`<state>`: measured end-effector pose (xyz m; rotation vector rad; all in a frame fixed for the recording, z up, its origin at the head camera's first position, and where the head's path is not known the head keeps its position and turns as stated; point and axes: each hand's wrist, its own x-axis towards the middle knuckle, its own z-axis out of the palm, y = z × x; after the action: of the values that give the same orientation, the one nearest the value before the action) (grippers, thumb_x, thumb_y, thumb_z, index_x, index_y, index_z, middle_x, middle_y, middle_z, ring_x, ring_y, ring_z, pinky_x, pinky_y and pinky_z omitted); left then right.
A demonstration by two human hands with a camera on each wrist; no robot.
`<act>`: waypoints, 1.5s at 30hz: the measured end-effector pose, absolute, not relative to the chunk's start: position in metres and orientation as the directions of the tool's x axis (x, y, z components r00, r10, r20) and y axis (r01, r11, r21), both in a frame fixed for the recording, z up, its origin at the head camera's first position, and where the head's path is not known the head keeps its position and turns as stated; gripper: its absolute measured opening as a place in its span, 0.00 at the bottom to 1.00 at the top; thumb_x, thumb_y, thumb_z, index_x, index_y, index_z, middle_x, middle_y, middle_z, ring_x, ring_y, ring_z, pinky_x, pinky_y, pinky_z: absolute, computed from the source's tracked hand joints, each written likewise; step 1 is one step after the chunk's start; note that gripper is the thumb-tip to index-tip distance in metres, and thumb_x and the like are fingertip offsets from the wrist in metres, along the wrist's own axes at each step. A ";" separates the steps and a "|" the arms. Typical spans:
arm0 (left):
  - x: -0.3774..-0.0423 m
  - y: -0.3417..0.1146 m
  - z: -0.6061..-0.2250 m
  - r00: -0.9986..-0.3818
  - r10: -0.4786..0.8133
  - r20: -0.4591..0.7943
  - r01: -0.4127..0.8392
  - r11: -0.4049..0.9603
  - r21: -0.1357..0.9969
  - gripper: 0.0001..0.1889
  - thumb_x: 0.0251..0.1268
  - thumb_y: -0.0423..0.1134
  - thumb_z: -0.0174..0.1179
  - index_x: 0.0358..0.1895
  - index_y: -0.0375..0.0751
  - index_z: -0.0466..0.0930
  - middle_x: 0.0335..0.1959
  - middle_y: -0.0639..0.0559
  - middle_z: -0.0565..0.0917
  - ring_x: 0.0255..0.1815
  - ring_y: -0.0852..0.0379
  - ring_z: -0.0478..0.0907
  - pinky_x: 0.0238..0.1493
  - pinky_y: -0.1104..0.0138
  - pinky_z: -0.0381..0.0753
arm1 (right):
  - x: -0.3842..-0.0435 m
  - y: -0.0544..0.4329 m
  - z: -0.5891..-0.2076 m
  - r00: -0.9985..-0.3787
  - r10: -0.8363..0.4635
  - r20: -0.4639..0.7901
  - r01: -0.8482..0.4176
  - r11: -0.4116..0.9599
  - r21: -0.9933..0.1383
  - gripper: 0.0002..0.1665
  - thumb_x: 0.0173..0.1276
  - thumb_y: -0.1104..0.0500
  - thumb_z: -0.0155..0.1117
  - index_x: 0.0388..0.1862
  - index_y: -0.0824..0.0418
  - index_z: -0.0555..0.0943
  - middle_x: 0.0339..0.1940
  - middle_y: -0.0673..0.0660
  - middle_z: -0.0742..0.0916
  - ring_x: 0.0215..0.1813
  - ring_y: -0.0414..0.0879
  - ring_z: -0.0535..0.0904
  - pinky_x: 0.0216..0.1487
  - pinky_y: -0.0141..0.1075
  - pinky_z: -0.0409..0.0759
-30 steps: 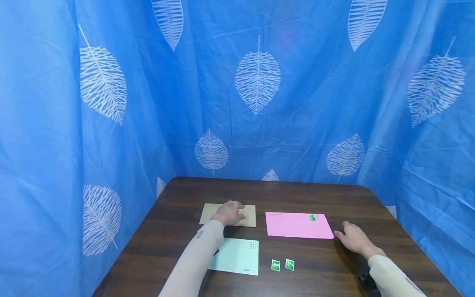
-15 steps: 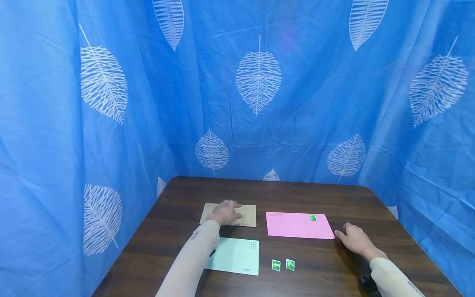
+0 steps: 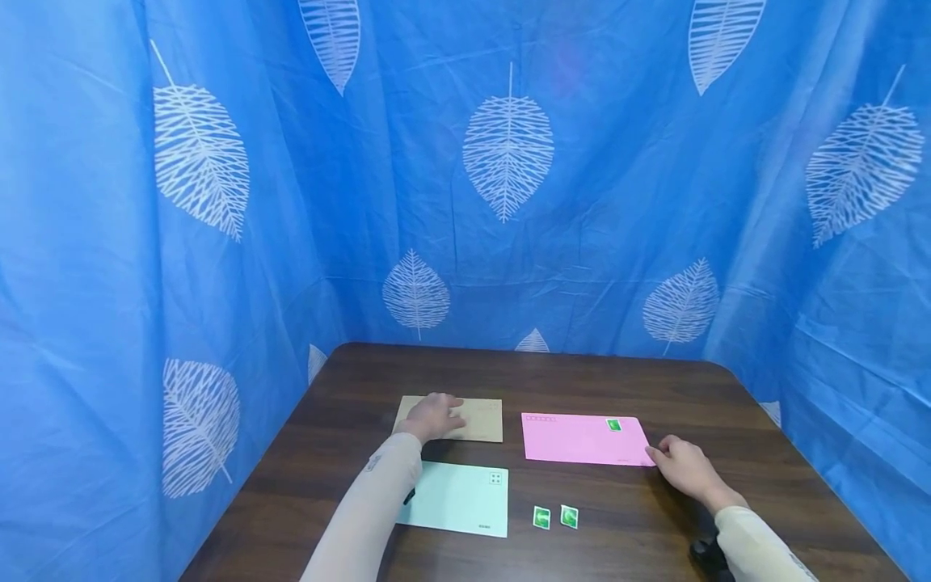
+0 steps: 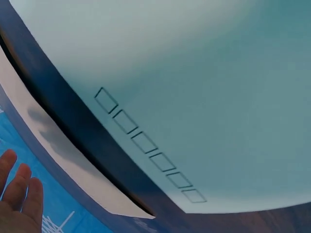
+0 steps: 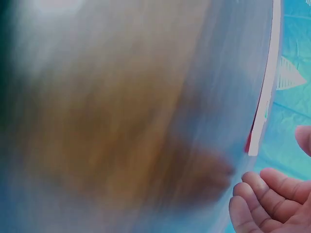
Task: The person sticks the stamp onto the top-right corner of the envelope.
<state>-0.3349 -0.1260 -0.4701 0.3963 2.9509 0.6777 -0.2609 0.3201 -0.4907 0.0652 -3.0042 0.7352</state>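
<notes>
My left hand [image 3: 431, 415] is over the beige envelope [image 3: 482, 422], fingers loosely spread; whether it touches the paper I cannot tell. In the left wrist view the fingers [image 4: 17, 187] show beyond that envelope [image 4: 73, 145]. A pink envelope [image 3: 582, 440] lies flat, with a green stamp [image 3: 614, 424] near its upper right corner. At its lower right corner is my right hand [image 3: 689, 467], the thumb overlapping the corner. In the right wrist view its bent fingers [image 5: 272, 201] stand apart from the thumb, close to the envelope's edge [image 5: 265, 97]; contact is unclear.
A mint envelope [image 3: 458, 499] lies nearer the front, partly behind my left sleeve [image 3: 371, 501]. Two loose green stamps [image 3: 541, 517] lie to its right on the dark wooden table [image 3: 596, 550]. Blue leaf-patterned curtains [image 3: 582, 242] hang around the table's back and sides.
My right hand has shifted slightly left, onto the pink envelope's corner. My left hand has drifted a little left over the beige envelope. The envelopes and stamps stay where they were.
</notes>
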 end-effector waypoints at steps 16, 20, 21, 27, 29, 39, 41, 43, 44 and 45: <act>-0.334 -0.139 -0.471 -0.964 0.260 -0.057 0.204 0.860 0.467 0.25 0.67 0.47 0.65 0.66 0.43 0.78 0.66 0.44 0.79 0.67 0.44 0.76 0.67 0.49 0.76 | -0.265 0.297 -0.496 -0.999 0.042 0.012 0.028 0.824 -0.566 0.19 0.74 0.54 0.56 0.39 0.71 0.81 0.22 0.54 0.77 0.28 0.46 0.71 0.29 0.35 0.67; -0.336 -0.140 -0.471 -0.965 0.255 -0.057 0.201 0.862 0.466 0.26 0.67 0.47 0.65 0.66 0.44 0.77 0.67 0.44 0.78 0.68 0.44 0.75 0.68 0.49 0.75 | -0.263 0.295 -0.498 -0.999 0.041 0.007 0.030 0.817 -0.576 0.17 0.74 0.55 0.57 0.37 0.70 0.81 0.21 0.53 0.76 0.27 0.46 0.70 0.28 0.35 0.67; -0.337 -0.140 -0.471 -0.965 0.255 -0.055 0.202 0.863 0.464 0.26 0.68 0.48 0.65 0.66 0.45 0.77 0.67 0.44 0.78 0.69 0.44 0.74 0.68 0.49 0.75 | -0.262 0.294 -0.499 -0.999 0.043 0.006 0.031 0.814 -0.580 0.17 0.74 0.55 0.57 0.38 0.70 0.81 0.21 0.53 0.76 0.27 0.46 0.70 0.28 0.35 0.67; -0.336 -0.141 -0.472 -0.959 0.271 -0.077 0.206 0.861 0.465 0.27 0.69 0.48 0.63 0.69 0.44 0.75 0.70 0.43 0.75 0.72 0.43 0.71 0.71 0.49 0.72 | -0.261 0.293 -0.499 -0.999 0.043 -0.010 0.041 0.802 -0.596 0.17 0.74 0.54 0.57 0.38 0.70 0.81 0.23 0.54 0.77 0.29 0.46 0.71 0.29 0.35 0.68; -0.335 -0.142 -0.472 -0.958 0.272 -0.092 0.200 0.862 0.466 0.28 0.70 0.48 0.63 0.69 0.44 0.74 0.72 0.43 0.73 0.74 0.43 0.69 0.72 0.49 0.70 | -0.260 0.292 -0.499 -0.999 0.040 -0.013 0.040 0.805 -0.593 0.17 0.74 0.54 0.58 0.36 0.68 0.81 0.23 0.53 0.77 0.29 0.46 0.71 0.29 0.35 0.67; -0.335 -0.149 -0.481 -0.956 0.276 -0.103 0.198 0.861 0.468 0.29 0.68 0.49 0.64 0.70 0.44 0.73 0.72 0.44 0.73 0.75 0.43 0.67 0.74 0.49 0.68 | -0.258 0.284 -0.497 -0.999 0.008 -0.035 0.027 0.807 -0.590 0.14 0.73 0.57 0.59 0.37 0.69 0.82 0.25 0.54 0.78 0.29 0.46 0.72 0.29 0.36 0.69; -0.335 -0.149 -0.483 -0.957 0.274 -0.099 0.198 0.861 0.468 0.29 0.68 0.49 0.64 0.70 0.43 0.74 0.72 0.44 0.73 0.75 0.43 0.67 0.74 0.49 0.67 | -0.258 0.284 -0.497 -0.999 0.006 -0.043 0.030 0.805 -0.592 0.14 0.73 0.58 0.59 0.37 0.69 0.82 0.24 0.54 0.78 0.29 0.46 0.72 0.29 0.36 0.69; -0.335 -0.149 -0.483 -0.957 0.273 -0.096 0.198 0.860 0.470 0.30 0.68 0.49 0.64 0.69 0.43 0.74 0.72 0.43 0.74 0.75 0.43 0.67 0.74 0.49 0.67 | -0.259 0.284 -0.498 -0.999 0.003 -0.044 0.028 0.806 -0.591 0.13 0.72 0.58 0.60 0.36 0.68 0.83 0.24 0.54 0.78 0.29 0.46 0.71 0.29 0.36 0.69; -0.335 -0.149 -0.483 -0.958 0.270 -0.099 0.193 0.859 0.474 0.30 0.68 0.49 0.64 0.70 0.43 0.74 0.72 0.44 0.73 0.75 0.43 0.67 0.75 0.49 0.67 | -0.259 0.284 -0.498 -0.999 0.002 -0.043 0.027 0.806 -0.591 0.13 0.72 0.58 0.60 0.36 0.68 0.83 0.24 0.54 0.78 0.29 0.46 0.71 0.29 0.36 0.69; -0.335 -0.149 -0.482 -0.958 0.269 -0.099 0.191 0.857 0.478 0.30 0.67 0.49 0.65 0.70 0.43 0.73 0.72 0.43 0.73 0.75 0.43 0.67 0.75 0.49 0.67 | -0.260 0.284 -0.498 -0.999 -0.003 -0.039 0.021 0.807 -0.591 0.13 0.72 0.58 0.60 0.36 0.69 0.83 0.24 0.54 0.78 0.29 0.46 0.71 0.29 0.36 0.69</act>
<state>-0.3346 -0.1487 -0.4825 0.3578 2.8693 0.7141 -0.2597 0.2842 -0.4977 -0.0151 -3.0220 0.9888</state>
